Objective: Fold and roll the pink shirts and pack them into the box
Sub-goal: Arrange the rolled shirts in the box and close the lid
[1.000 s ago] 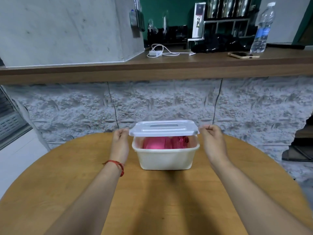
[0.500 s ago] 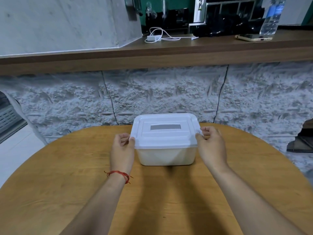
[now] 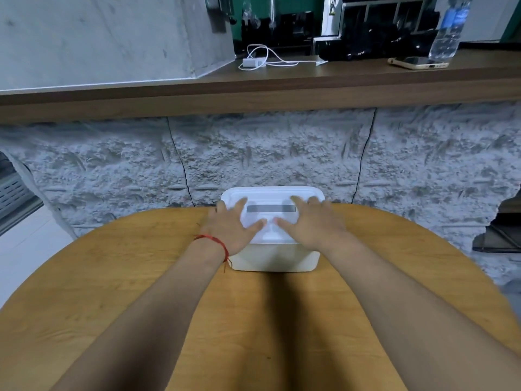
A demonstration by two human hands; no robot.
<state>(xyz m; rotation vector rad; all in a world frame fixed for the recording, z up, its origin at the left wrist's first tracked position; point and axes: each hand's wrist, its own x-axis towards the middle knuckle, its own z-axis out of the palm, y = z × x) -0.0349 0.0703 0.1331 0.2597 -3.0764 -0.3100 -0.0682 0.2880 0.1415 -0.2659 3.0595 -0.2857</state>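
A white plastic box [image 3: 275, 258] stands on the far side of the round wooden table [image 3: 141, 292]. Its translucent white lid [image 3: 270, 196] sits on top of it. My left hand [image 3: 232, 225] lies flat on the lid's left half with straight, spread fingers. On the lid's right half my right hand [image 3: 313, 222] presses down the same way. The pink shirts are hidden inside the box.
A rough grey stone wall [image 3: 253, 159] rises just behind the table. Above it runs a wooden counter [image 3: 282, 86] with a white charger and cable [image 3: 255, 62], a phone [image 3: 417, 62] and a water bottle [image 3: 448, 29].
The lid came down from above the open box onto its rim. My hands let go of the lid's side edges and now lie flat on top of it.
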